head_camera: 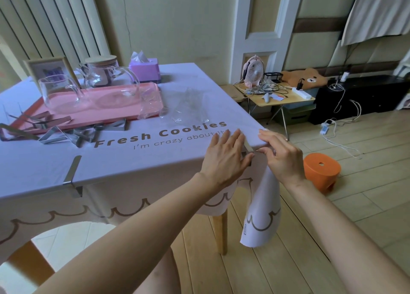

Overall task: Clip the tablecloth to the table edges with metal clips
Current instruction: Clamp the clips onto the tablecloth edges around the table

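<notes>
Tablecloth (pixel 137 160): lay over the table, lilac, with its front hem hanging down.
Spare clips (pixel 66 136): were heaped on the cloth at far left, just beside the pink tray (pixel 99 120); a jolt could have scattered them.
Fitted clip (pixel 72 176): gripped the front edge, well apart from the hands.
Glass jugs (pixel 60 94): stood on the tray; a hard tug on the cloth risked dragging it and tipping them.
Left hand (pixel 224 158): pressed the cloth beside the corner, fingers straight and spread; lifting early would probably have let the fabric slide.
Corner clip (pixel 248 148): sat on the edge between the hands, partly hidden; half seated, it might have sprung off.
Right hand (pixel 281 158): pinched that clip's end with curled fingers, so a slip could have nipped skin.
Hanging corner (pixel 261 216): drooped below, and its weight might have pulled a crease under the clip.
</notes>
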The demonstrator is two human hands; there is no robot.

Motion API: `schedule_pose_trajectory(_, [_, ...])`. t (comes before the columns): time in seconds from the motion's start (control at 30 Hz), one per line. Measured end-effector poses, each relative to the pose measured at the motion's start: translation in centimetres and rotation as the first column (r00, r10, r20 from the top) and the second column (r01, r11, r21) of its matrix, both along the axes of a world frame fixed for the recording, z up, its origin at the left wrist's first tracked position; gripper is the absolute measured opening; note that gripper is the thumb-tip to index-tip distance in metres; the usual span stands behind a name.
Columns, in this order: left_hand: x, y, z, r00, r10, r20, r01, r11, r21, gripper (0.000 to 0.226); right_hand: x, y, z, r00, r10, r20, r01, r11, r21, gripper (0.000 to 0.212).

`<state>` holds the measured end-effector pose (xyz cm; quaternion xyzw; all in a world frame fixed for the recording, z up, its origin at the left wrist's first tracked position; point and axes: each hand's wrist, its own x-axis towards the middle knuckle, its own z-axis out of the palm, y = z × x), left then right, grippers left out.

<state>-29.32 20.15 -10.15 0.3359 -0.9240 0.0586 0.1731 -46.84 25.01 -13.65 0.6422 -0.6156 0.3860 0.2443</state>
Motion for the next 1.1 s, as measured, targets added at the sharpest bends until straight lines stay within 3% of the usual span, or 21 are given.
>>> schedule_pose_trajectory(0.2, [-0.5, 0.1, 0.0, 0.997, 0.048, -0.055, -0.049, 0.999, -0.020, 0.067, -0.2, 0.0, -0.1, 1.000, -0.023, 0.006, 0.023, 1.000, -0.004, 0.027])
schedule_pose_trajectory(0.33, [-0.5, -0.3, -0.1, 0.986, 0.024, -0.167, -0.044, 0.993, -0.114, 0.043, -0.1, 0.0, 0.0, 0.999, -0.024, 0.028, 0.025, 1.000, -0.018, 0.027])
schedule_pose_trajectory(0.43, [-0.5, -0.3, 0.0, 0.987, 0.050, -0.156, -0.073, 0.986, -0.148, 0.032, 0.0, 0.1, 0.0, 0.999, -0.032, 0.034, 0.032, 0.999, -0.004, 0.029])
schedule_pose_trajectory(0.63, [-0.7, 0.0, 0.2, 0.983, 0.047, -0.175, -0.071, 0.989, -0.132, 0.036, 0.3, 0.5, 0.5, 0.998, -0.034, 0.054, 0.033, 0.999, 0.019, 0.034])
schedule_pose_trajectory(0.83, [2.1, -1.1, 1.4, 0.993, -0.028, -0.112, 0.041, 0.993, 0.112, 0.060, 1.0, 1.0, 1.7, 0.991, -0.024, 0.134, 0.007, 0.992, 0.128, 0.037])
schedule_pose_trajectory(0.9, [2.9, -1.3, 1.2, 0.998, -0.025, -0.065, 0.031, 0.996, 0.081, 0.057, 1.1, 1.3, 1.9, 0.992, -0.006, 0.127, -0.022, 0.976, 0.218, 0.036])
schedule_pose_trajectory(0.97, [3.2, -1.3, 0.6, 1.000, -0.023, -0.008, 0.023, 1.000, 0.011, 0.055, 1.3, 1.4, 2.0, 0.993, -0.007, 0.116, -0.029, 0.952, 0.305, 0.048])
schedule_pose_trajectory(1.1, [3.1, -1.3, 0.0, 0.999, -0.013, 0.035, 0.015, 0.999, -0.048, 0.055, 2.2, 0.8, 1.8, 0.987, -0.073, 0.142, 0.028, 0.954, 0.299, 0.054])
